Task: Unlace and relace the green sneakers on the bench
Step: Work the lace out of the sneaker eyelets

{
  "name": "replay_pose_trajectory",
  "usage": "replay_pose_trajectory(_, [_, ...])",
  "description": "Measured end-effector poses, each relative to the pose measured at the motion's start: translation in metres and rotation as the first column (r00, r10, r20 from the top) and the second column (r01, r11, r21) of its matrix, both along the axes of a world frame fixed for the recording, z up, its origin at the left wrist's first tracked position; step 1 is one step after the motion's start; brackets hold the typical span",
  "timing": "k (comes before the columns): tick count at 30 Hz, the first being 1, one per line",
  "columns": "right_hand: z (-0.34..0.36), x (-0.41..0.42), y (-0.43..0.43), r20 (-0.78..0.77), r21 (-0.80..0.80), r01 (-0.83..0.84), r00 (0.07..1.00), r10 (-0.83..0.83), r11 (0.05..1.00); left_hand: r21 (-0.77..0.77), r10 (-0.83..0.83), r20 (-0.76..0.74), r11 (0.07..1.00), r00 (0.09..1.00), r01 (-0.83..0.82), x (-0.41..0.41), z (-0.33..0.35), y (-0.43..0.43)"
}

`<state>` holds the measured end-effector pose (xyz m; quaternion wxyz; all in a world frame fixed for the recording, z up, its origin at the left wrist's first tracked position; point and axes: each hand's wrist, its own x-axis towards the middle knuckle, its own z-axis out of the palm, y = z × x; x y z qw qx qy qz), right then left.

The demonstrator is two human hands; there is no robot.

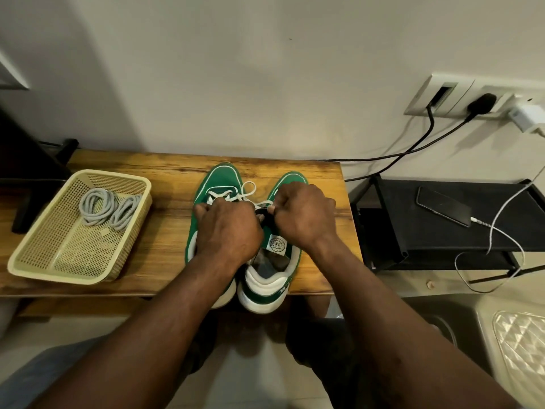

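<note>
Two green sneakers with white soles stand side by side on the wooden bench (165,231), toes toward the wall. The left sneaker (216,180) shows white lacing near its toe. The right sneaker (271,278) shows its open collar and tongue label. My left hand (228,231) rests over the left sneaker's lacing, fingers closed on the white lace (249,190). My right hand (303,215) hovers over the right sneaker's front and pinches a lace end between thumb and fingers. A lace loop lies between the shoes' toes. The eyelets are hidden under both hands.
A yellow mesh basket (59,261) on the bench's left holds two coiled grey laces (109,211). Right of the bench stands a black rack (442,240) with a phone (445,205) on a white cable. Wall sockets with plugs and cables sit above it.
</note>
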<state>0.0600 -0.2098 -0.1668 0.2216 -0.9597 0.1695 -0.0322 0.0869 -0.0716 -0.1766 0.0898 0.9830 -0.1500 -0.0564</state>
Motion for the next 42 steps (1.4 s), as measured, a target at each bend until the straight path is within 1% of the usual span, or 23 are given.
replay_pose_trajectory(3, [0.010, 0.000, -0.012, 0.235, 0.284, 0.159, 0.945, -0.229, 0.946, 0.004, 0.010, -0.015, 1.000, 1.000, -0.010, 0.002, 0.000, 0.000])
replay_pose_trajectory(5, [0.016, -0.002, -0.020, 0.400, 0.545, 0.216, 0.782, -0.478, 0.810, -0.001, 0.006, -0.026, 1.000, 1.000, -0.006, 0.004, -0.001, 0.001])
replay_pose_trajectory(7, [0.021, -0.003, -0.027, 0.414, 0.701, 0.226, 0.643, -0.644, 0.677, 0.002, -0.003, -0.029, 1.000, 1.000, 0.003, 0.004, -0.001, 0.000])
replay_pose_trajectory(8, [0.021, -0.003, -0.028, 0.403, 0.711, 0.236, 0.636, -0.658, 0.663, 0.002, -0.004, -0.032, 1.000, 0.999, 0.005, 0.004, -0.001, 0.000])
replay_pose_trajectory(9, [0.018, -0.003, -0.029, 0.391, 0.658, 0.262, 0.682, -0.618, 0.705, -0.001, -0.003, -0.039, 1.000, 0.999, 0.003, 0.005, -0.002, 0.000])
replay_pose_trajectory(10, [0.015, -0.002, -0.029, 0.356, 0.540, 0.300, 0.765, -0.536, 0.787, -0.013, 0.002, -0.049, 1.000, 0.999, -0.003, 0.006, -0.003, 0.000])
replay_pose_trajectory(12, [0.008, -0.003, -0.026, 0.176, 0.213, 0.321, 0.916, -0.359, 0.923, -0.039, 0.011, -0.063, 0.999, 0.998, -0.013, 0.007, -0.004, 0.001])
replay_pose_trajectory(15, [0.004, -0.003, -0.013, 0.090, -0.016, 0.152, 0.985, -0.150, 0.988, -0.052, 0.012, -0.069, 0.999, 0.998, -0.016, 0.008, -0.005, 0.001])
replay_pose_trajectory(17, [-0.002, -0.002, -0.003, -0.010, -0.186, -0.008, 1.000, 0.006, 0.982, -0.066, 0.015, -0.071, 0.998, 0.997, -0.020, 0.008, -0.005, 0.000])
replay_pose_trajectory(19, [-0.010, -0.004, 0.005, -0.143, -0.232, -0.086, 0.988, 0.054, 0.969, -0.071, 0.020, -0.080, 0.997, 0.997, -0.025, 0.009, -0.005, -0.001])
replay_pose_trajectory(20, [-0.015, -0.004, 0.006, -0.160, -0.218, -0.094, 0.985, 0.059, 0.972, -0.069, 0.022, -0.083, 0.997, 0.996, -0.027, 0.009, -0.005, 0.000])
replay_pose_trajectory(23, [-0.017, -0.002, 0.005, -0.083, -0.166, -0.094, 0.993, 0.081, 0.982, -0.044, 0.032, -0.073, 0.998, 0.997, -0.035, 0.008, -0.004, 0.000])
replay_pose_trajectory(25, [-0.010, 0.000, 0.001, -0.018, -0.048, -0.034, 0.999, 0.033, 0.998, -0.029, 0.039, -0.049, 0.999, 0.998, -0.041, 0.006, -0.003, 0.000])
replay_pose_trajectory(27, [0.000, 0.003, -0.007, 0.105, 0.237, 0.092, 0.987, -0.119, 0.967, -0.025, 0.049, -0.041, 0.998, 0.998, -0.050, 0.005, -0.001, -0.001])
replay_pose_trajectory(28, [0.005, 0.004, -0.011, 0.202, 0.413, 0.135, 0.951, -0.235, 0.901, -0.025, 0.055, -0.046, 0.998, 0.997, -0.056, 0.006, 0.000, 0.000])
replay_pose_trajectory(30, [0.016, 0.001, -0.019, 0.353, 0.681, 0.134, 0.802, -0.483, 0.720, -0.025, 0.049, -0.054, 0.998, 0.997, -0.051, 0.008, -0.001, 0.001])
replay_pose_trajectory(32, [0.023, -0.003, -0.026, 0.336, 0.824, 0.117, 0.687, -0.644, 0.555, -0.029, 0.031, -0.055, 0.999, 0.998, -0.032, 0.009, -0.003, 0.001])
replay_pose_trajectory(33, [0.023, -0.004, -0.027, 0.313, 0.835, 0.144, 0.670, -0.673, 0.532, -0.033, 0.024, -0.056, 0.999, 0.998, -0.026, 0.009, -0.003, 0.001])
replay_pose_trajectory(34, [0.021, -0.003, -0.028, 0.302, 0.792, 0.201, 0.693, -0.655, 0.577, -0.040, 0.022, -0.063, 0.999, 0.998, -0.025, 0.010, -0.004, 0.001])
replay_pose_trajectory(35, [0.017, -0.002, -0.029, 0.280, 0.665, 0.280, 0.765, -0.580, 0.692, -0.046, 0.022, -0.074, 0.999, 0.997, -0.026, 0.010, -0.004, 0.002])
replay_pose_trajectory(37, [0.010, -0.003, -0.027, 0.117, 0.212, 0.362, 0.913, -0.391, 0.908, -0.058, 0.028, -0.092, 0.998, 0.995, -0.034, 0.012, -0.005, 0.002])
replay_pose_trajectory(38, [0.008, -0.004, -0.024, 0.027, 0.048, 0.314, 0.949, -0.315, 0.948, -0.062, 0.029, -0.093, 0.997, 0.995, -0.035, 0.012, -0.006, 0.002])
replay_pose_trajectory(42, [0.004, -0.003, -0.001, -0.028, -0.060, 0.020, 0.999, -0.021, 0.998, -0.065, 0.025, -0.075, 0.997, 0.997, -0.030, 0.011, -0.007, 0.001])
